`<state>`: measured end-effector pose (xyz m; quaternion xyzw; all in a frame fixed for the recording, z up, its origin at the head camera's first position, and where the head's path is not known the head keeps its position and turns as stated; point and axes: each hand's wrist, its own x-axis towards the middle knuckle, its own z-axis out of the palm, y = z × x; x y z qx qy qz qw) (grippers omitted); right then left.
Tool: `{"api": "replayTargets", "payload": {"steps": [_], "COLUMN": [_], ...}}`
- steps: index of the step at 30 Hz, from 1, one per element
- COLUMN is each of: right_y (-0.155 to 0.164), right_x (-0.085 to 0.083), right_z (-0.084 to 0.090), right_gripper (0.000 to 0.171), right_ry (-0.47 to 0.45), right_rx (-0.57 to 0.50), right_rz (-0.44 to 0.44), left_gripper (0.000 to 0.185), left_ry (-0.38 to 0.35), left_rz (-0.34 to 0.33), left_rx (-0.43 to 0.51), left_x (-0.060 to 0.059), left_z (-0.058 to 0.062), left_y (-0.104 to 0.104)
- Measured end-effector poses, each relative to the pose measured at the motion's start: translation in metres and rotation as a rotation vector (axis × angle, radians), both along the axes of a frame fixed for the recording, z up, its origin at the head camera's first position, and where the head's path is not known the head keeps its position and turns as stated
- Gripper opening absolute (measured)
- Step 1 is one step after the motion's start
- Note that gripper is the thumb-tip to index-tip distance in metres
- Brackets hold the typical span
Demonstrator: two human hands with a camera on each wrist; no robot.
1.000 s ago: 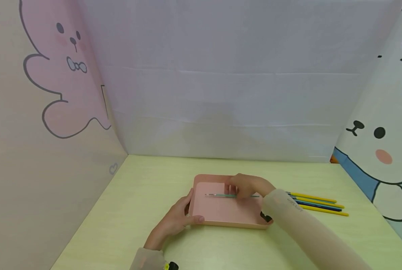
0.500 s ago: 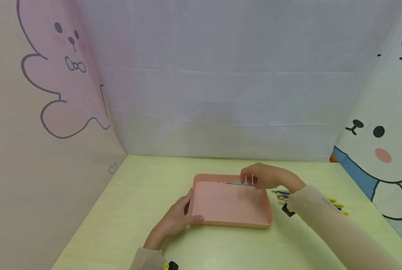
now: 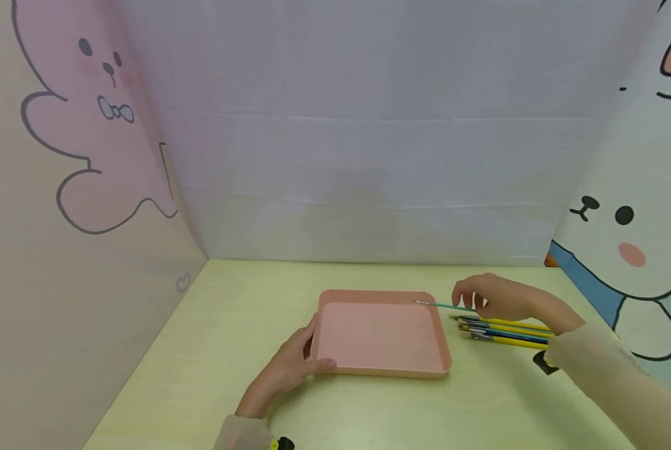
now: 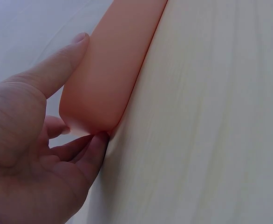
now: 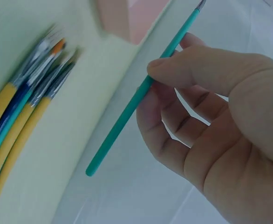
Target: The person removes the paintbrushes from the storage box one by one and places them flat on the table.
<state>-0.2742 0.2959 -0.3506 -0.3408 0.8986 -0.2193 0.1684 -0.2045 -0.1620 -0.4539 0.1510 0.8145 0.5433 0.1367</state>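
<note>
A thin paintbrush (image 5: 122,116) with a teal handle is pinched between the thumb and fingers of my right hand (image 3: 498,299). In the head view it lies nearly level, its tip pointing left over the back right corner of the pink tray (image 3: 380,337). The tray holds nothing. My left hand (image 3: 291,365) grips the tray's left front corner. In the left wrist view the thumb rests against the tray wall (image 4: 115,60), with the fingertips low at the corner.
Several paintbrushes (image 3: 509,334) with yellow, teal and dark blue handles lie side by side right of the tray, bristles toward it. A white sheet (image 3: 369,187) closes off the back, and panels with cartoon animals stand at both sides of the pale table (image 3: 245,300).
My right hand has lifted the teal paintbrush out of the tray and carried it right, close to the other paintbrushes. The left hand has stayed at the tray's corner.
</note>
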Motion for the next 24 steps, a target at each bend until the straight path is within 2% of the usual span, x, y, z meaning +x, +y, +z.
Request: {"api": "replayTargets", "payload": {"steps": [5, 13, 20, 24], "right_y": [0.023, 0.052, 0.068, 0.078], "right_x": [0.007, 0.016, 0.024, 0.031], "right_z": [-0.011, -0.035, -0.051, -0.059], "right_gripper": [0.040, 0.042, 0.043, 0.040], "right_ry": [0.020, 0.109, 0.132, 0.168], "right_rx": [-0.020, -0.070, -0.075, -0.093], "right_rz": [-0.022, 0.034, 0.011, 0.032], "left_gripper": [0.114, 0.115, 0.115, 0.115], "left_ry": [-0.004, 0.000, 0.004, 0.004], "left_rz": [-0.002, -0.013, -0.012, -0.008], "left_rx": [-0.002, 0.003, 0.004, -0.003], "left_x": [0.000, -0.001, -0.001, -0.001], "left_z": [0.000, 0.000, 0.002, 0.002], "left_y": [0.000, 0.000, 0.000, 0.000]}}
